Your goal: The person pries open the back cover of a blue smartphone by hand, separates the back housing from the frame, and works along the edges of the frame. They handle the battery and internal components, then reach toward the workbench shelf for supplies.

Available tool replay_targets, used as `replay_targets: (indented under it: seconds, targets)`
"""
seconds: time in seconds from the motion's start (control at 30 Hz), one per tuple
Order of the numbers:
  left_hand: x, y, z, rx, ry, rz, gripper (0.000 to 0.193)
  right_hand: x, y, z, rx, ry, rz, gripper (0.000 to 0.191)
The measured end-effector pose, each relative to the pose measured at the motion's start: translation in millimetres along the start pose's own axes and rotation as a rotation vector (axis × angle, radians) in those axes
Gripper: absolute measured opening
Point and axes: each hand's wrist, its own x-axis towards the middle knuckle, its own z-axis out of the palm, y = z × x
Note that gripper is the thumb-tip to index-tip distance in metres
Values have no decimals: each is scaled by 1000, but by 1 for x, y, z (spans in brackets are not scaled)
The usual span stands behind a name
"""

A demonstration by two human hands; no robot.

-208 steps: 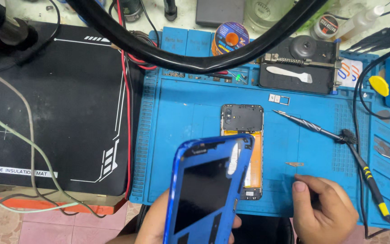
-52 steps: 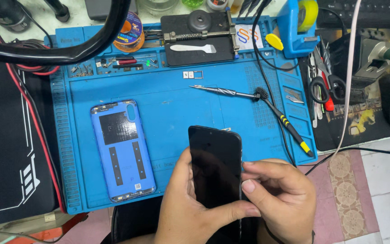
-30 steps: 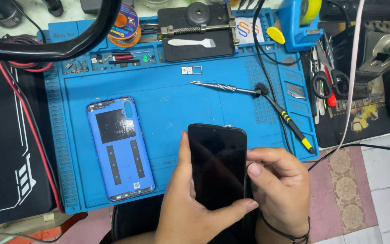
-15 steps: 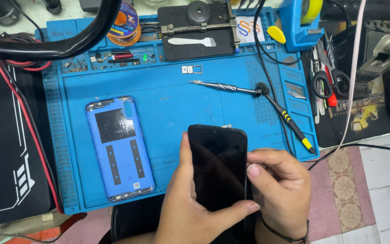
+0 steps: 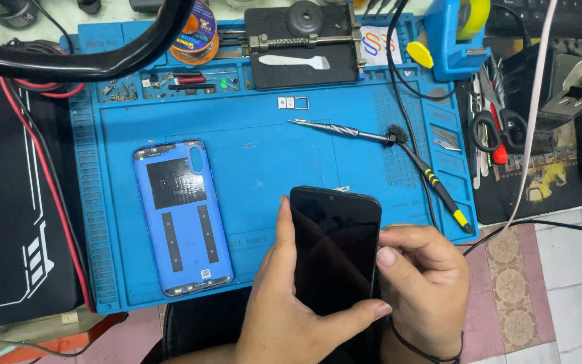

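Here, the left hand (image 5: 284, 303) and right hand (image 5: 426, 283) both grasp a black glass-fronted smartphone (image 5: 335, 249), screen up, over the near edge of the blue silicone repair mat (image 5: 264, 155), beside a blue plastic back cover (image 5: 182, 216) lying inside-up.

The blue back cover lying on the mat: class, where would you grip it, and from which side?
Grip the blue back cover across its two long edges, coming from above. It lies flat on the blue mat, inner face up, with open mat beside both long edges.
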Motion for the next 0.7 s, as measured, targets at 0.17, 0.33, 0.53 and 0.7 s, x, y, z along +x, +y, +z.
replay_targets:
  seconds: [0.17,0.33,0.53,0.7]
  targets:
    - [0,0,0,13,8,10,134,0,1,0,49,23,19,22]
    - [0,0,0,-21,-5,-20,134,2,-3,4,-57,29,6,21]
    - [-1,0,1,-10,-23,-45,135,7,-6,10,106,23,28,15]
    - [-2,-1,0,-26,-41,-43,135,4,-10,13,38,40,18,14]
